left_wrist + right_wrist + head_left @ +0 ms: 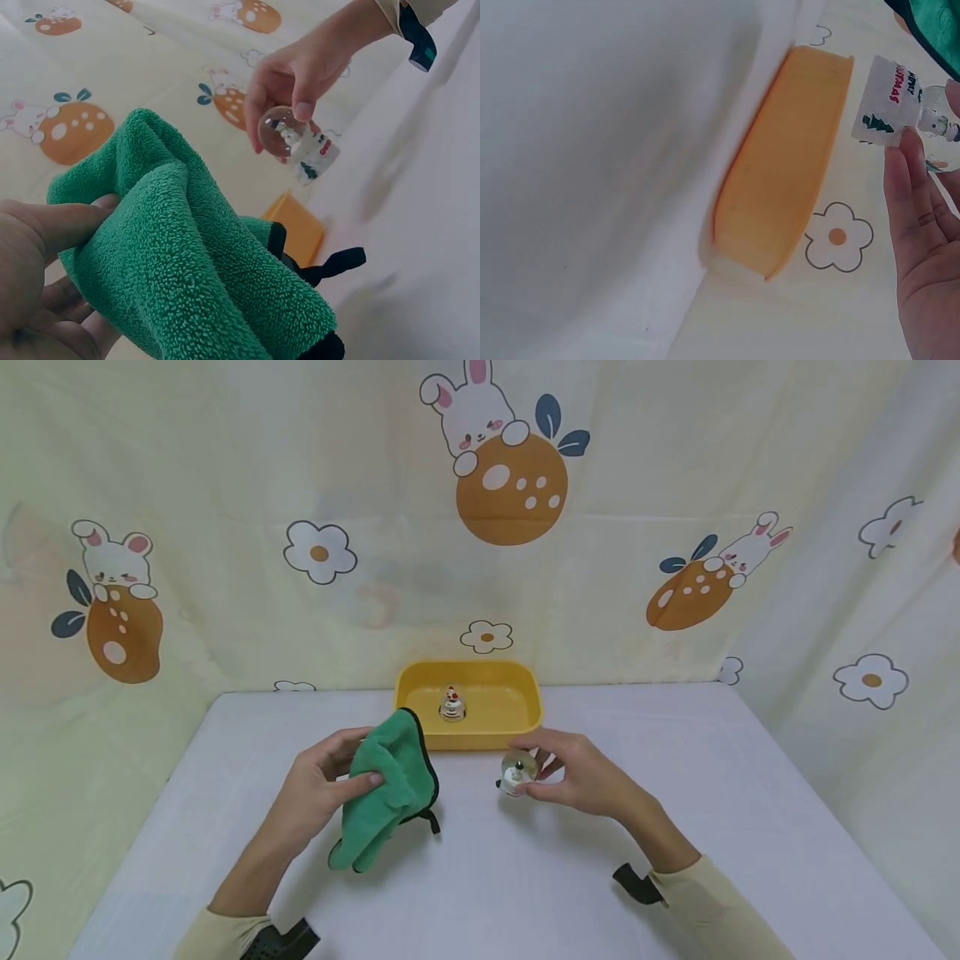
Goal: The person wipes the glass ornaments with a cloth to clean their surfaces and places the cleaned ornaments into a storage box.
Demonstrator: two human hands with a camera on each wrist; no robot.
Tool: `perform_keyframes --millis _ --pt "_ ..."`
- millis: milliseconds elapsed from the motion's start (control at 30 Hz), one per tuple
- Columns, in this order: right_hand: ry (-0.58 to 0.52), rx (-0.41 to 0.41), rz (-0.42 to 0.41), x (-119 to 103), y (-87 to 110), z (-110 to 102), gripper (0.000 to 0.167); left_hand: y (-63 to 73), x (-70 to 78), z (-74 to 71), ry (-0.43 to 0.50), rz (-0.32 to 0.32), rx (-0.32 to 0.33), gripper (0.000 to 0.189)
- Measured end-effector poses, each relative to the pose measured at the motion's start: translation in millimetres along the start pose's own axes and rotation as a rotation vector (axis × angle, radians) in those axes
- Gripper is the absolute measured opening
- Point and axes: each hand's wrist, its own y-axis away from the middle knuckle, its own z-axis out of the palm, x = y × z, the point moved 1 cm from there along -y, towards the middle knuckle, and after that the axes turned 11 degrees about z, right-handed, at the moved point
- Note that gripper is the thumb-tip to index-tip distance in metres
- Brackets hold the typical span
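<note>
My left hand pinches a folded green cloth with black edging and a small black loop, held over the white table. My right hand grips a small snow globe between thumb and fingers, just in front of the tray. In the left wrist view the snow globe has a clear ball with a white figure inside and a white base with a green tree. Red and green lettering shows on that base in the right wrist view. A gap separates cloth and globe in the head view.
A yellow tray stands at the table's back edge. Inside it, left of the middle, sits another small snow globe with a red-and-white figure. A curtain printed with rabbits and flowers hangs behind the white table.
</note>
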Motion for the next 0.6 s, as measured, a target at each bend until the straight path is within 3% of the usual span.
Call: perform_keyframes --millis 600 --pt "0.021 0.029 -0.005 19 -14.2 -3 0.048 11.6 -6.3 -24.2 -0.046 -0.033 0.032 0.054"
